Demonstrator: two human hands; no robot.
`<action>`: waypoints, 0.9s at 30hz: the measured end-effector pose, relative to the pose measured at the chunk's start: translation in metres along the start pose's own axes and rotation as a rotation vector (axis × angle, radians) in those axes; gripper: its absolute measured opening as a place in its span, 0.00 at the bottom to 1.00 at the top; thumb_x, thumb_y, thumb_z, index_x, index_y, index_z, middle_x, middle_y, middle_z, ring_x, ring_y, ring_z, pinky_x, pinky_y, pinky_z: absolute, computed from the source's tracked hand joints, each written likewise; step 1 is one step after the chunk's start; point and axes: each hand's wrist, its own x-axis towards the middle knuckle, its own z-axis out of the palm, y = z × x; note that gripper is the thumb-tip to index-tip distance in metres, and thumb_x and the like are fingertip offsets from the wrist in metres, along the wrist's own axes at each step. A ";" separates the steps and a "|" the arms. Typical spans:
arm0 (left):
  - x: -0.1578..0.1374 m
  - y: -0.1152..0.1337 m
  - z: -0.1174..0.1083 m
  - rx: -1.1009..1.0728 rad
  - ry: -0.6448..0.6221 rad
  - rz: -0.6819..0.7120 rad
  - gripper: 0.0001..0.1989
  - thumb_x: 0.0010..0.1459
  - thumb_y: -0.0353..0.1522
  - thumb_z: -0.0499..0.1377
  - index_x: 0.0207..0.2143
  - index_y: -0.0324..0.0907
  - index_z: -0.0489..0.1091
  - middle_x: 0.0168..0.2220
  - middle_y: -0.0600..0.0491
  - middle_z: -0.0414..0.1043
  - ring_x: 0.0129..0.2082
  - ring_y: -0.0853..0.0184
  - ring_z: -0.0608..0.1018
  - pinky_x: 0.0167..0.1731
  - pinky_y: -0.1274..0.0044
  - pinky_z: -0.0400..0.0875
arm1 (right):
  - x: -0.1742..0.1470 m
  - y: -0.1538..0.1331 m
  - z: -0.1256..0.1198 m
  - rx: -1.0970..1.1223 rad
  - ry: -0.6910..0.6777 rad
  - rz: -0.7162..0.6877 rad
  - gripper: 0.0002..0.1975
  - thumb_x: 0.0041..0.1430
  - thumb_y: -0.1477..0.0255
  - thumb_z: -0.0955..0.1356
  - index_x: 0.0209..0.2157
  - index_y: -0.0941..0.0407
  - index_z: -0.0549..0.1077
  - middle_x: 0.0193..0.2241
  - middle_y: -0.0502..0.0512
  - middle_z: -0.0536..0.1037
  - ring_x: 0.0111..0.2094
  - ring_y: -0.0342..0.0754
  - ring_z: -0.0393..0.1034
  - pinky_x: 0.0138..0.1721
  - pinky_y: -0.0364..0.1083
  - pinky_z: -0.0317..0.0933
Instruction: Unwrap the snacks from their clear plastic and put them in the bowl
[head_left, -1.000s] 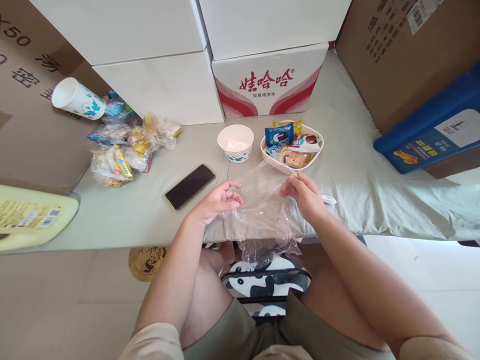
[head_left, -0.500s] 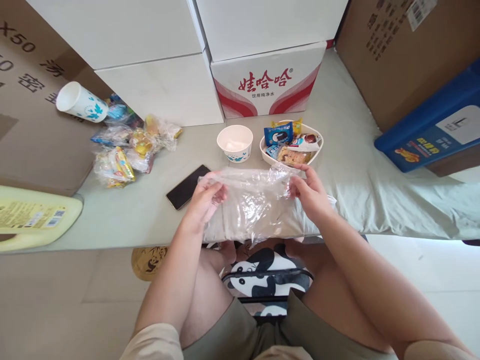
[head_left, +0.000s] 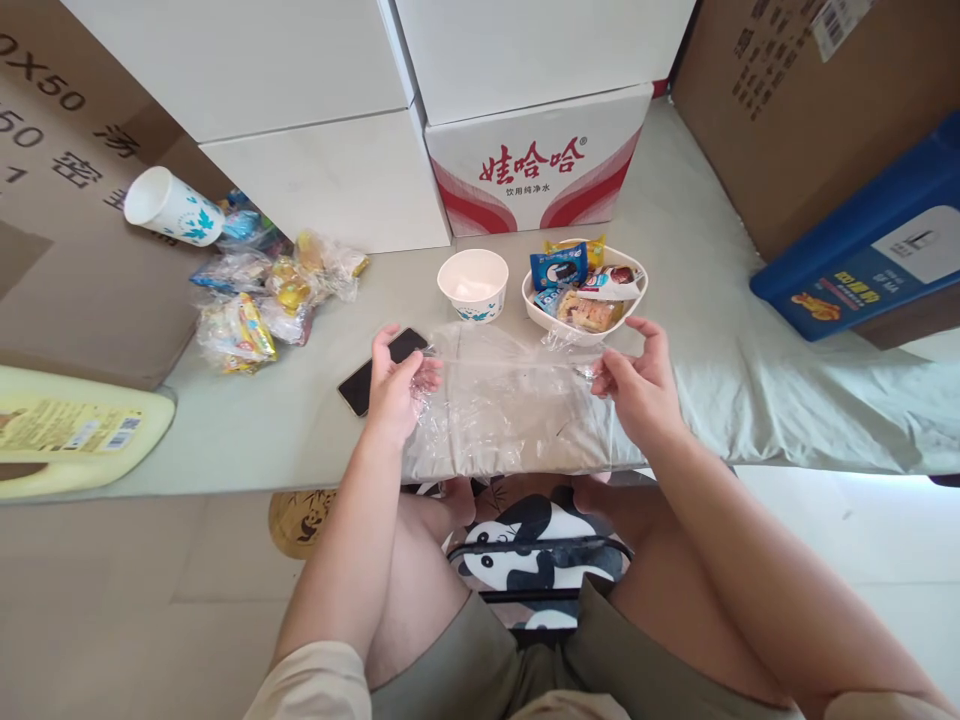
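Observation:
A thin clear plastic bag [head_left: 510, 410] is stretched sideways between my two hands, over the front of the cloth-covered surface. My left hand [head_left: 397, 385] pinches its left edge, partly over the black phone [head_left: 360, 385]. Its right edge is pinched between thumb and fingers of my right hand [head_left: 637, 380], with the index finger lifted near the white dish [head_left: 634, 318]. Several wrapped snacks [head_left: 589, 310] fill that dish. Just beyond the bag stands a white paper bowl [head_left: 471, 285] with a blue leaf print; no contents show in it.
Wrapped snacks in clear plastic [head_left: 277, 290] lie in a heap at the left, near a tilted paper cup [head_left: 174, 207]. White cartons [head_left: 540, 175] line the back. A yellow jug [head_left: 82, 430] stands left, a blue container [head_left: 862, 240] right. Panda-printed stool below [head_left: 525, 550].
My hands have moved slightly apart, pulling the bag's upper edge into a straighter line. The bag looks flatter and more spread, and my right index finger has lifted.

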 end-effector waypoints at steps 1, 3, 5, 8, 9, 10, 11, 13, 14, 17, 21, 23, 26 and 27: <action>-0.001 0.000 -0.001 -0.010 0.014 0.038 0.30 0.50 0.36 0.66 0.54 0.50 0.60 0.25 0.60 0.76 0.19 0.72 0.77 0.20 0.84 0.65 | -0.001 -0.001 -0.001 0.026 0.001 -0.023 0.24 0.51 0.63 0.72 0.46 0.47 0.59 0.20 0.38 0.74 0.17 0.40 0.63 0.22 0.41 0.57; -0.002 -0.001 -0.005 0.000 0.015 0.077 0.19 0.50 0.36 0.65 0.44 0.47 0.66 0.26 0.59 0.76 0.21 0.72 0.77 0.22 0.83 0.67 | -0.002 -0.001 -0.002 0.064 -0.023 -0.070 0.16 0.53 0.62 0.71 0.39 0.48 0.63 0.20 0.41 0.73 0.18 0.40 0.62 0.22 0.42 0.57; 0.000 -0.003 -0.007 0.046 -0.022 0.098 0.13 0.48 0.36 0.66 0.37 0.43 0.69 0.29 0.55 0.77 0.25 0.71 0.78 0.26 0.81 0.70 | 0.001 0.001 -0.003 0.049 -0.082 -0.125 0.11 0.54 0.62 0.71 0.34 0.50 0.67 0.23 0.45 0.73 0.21 0.41 0.64 0.26 0.43 0.60; 0.004 -0.008 -0.010 0.170 -0.097 0.132 0.19 0.43 0.33 0.69 0.40 0.41 0.73 0.35 0.52 0.78 0.31 0.69 0.79 0.33 0.78 0.72 | 0.007 0.007 -0.007 -0.122 -0.206 -0.171 0.13 0.52 0.64 0.72 0.40 0.51 0.74 0.29 0.49 0.75 0.29 0.44 0.68 0.32 0.45 0.64; 0.006 -0.009 -0.011 0.239 -0.096 0.151 0.20 0.42 0.32 0.69 0.41 0.41 0.74 0.34 0.53 0.77 0.31 0.69 0.78 0.33 0.78 0.71 | 0.009 0.009 -0.009 -0.231 -0.228 -0.181 0.16 0.51 0.65 0.73 0.43 0.51 0.75 0.29 0.48 0.75 0.30 0.44 0.68 0.33 0.46 0.64; 0.008 -0.011 -0.011 0.325 -0.085 0.177 0.19 0.43 0.31 0.69 0.40 0.41 0.75 0.32 0.53 0.76 0.31 0.70 0.76 0.33 0.79 0.70 | 0.012 0.012 -0.011 -0.359 -0.230 -0.196 0.17 0.51 0.66 0.73 0.44 0.52 0.76 0.28 0.48 0.73 0.29 0.45 0.67 0.34 0.46 0.63; 0.009 -0.012 -0.012 0.418 -0.069 0.212 0.15 0.44 0.31 0.69 0.37 0.40 0.77 0.30 0.54 0.75 0.30 0.70 0.74 0.32 0.79 0.69 | 0.014 0.014 -0.013 -0.493 -0.212 -0.216 0.16 0.51 0.66 0.72 0.44 0.52 0.77 0.26 0.48 0.71 0.27 0.45 0.65 0.34 0.47 0.62; 0.010 -0.014 -0.013 0.568 -0.049 0.303 0.06 0.49 0.33 0.66 0.30 0.41 0.77 0.27 0.54 0.71 0.27 0.70 0.71 0.30 0.79 0.65 | 0.016 0.018 -0.017 -0.723 -0.137 -0.281 0.10 0.55 0.66 0.70 0.38 0.53 0.79 0.25 0.49 0.68 0.25 0.45 0.62 0.33 0.49 0.61; 0.011 -0.014 -0.013 0.603 -0.048 0.347 0.05 0.51 0.34 0.66 0.28 0.41 0.77 0.27 0.55 0.70 0.27 0.70 0.69 0.30 0.79 0.64 | 0.017 0.020 -0.018 -0.795 -0.087 -0.327 0.09 0.56 0.66 0.69 0.35 0.53 0.80 0.27 0.51 0.68 0.26 0.46 0.63 0.34 0.50 0.61; 0.011 -0.015 -0.015 0.534 -0.014 0.430 0.08 0.53 0.36 0.65 0.25 0.42 0.76 0.30 0.53 0.68 0.30 0.69 0.69 0.30 0.78 0.64 | 0.015 0.018 -0.021 -0.857 0.061 -0.526 0.09 0.57 0.64 0.69 0.31 0.53 0.80 0.36 0.59 0.70 0.37 0.53 0.68 0.40 0.53 0.64; 0.008 -0.011 -0.014 0.207 0.043 0.427 0.18 0.52 0.42 0.67 0.19 0.41 0.69 0.35 0.49 0.72 0.40 0.65 0.75 0.38 0.76 0.70 | 0.005 0.006 -0.017 -0.724 -0.009 -0.616 0.08 0.57 0.65 0.69 0.28 0.53 0.75 0.44 0.61 0.75 0.48 0.57 0.70 0.48 0.55 0.64; 0.005 -0.009 -0.012 0.107 0.039 0.343 0.22 0.52 0.47 0.66 0.18 0.41 0.64 0.28 0.51 0.71 0.33 0.67 0.76 0.34 0.76 0.71 | 0.001 0.002 -0.014 -0.569 -0.139 -0.447 0.11 0.61 0.63 0.67 0.27 0.53 0.71 0.33 0.56 0.78 0.37 0.52 0.74 0.41 0.52 0.66; 0.003 -0.007 -0.011 0.179 0.027 0.203 0.25 0.54 0.52 0.63 0.21 0.43 0.62 0.17 0.57 0.65 0.15 0.73 0.66 0.16 0.80 0.60 | -0.001 0.001 -0.008 -0.321 -0.184 -0.180 0.15 0.62 0.57 0.66 0.27 0.52 0.68 0.16 0.46 0.69 0.19 0.44 0.65 0.26 0.45 0.61; 0.003 -0.007 -0.011 0.226 0.024 0.166 0.25 0.54 0.53 0.63 0.22 0.43 0.62 0.15 0.58 0.63 0.12 0.74 0.62 0.13 0.81 0.54 | 0.000 0.002 -0.006 -0.250 -0.166 -0.129 0.16 0.61 0.55 0.67 0.28 0.52 0.67 0.14 0.44 0.65 0.16 0.43 0.61 0.23 0.44 0.58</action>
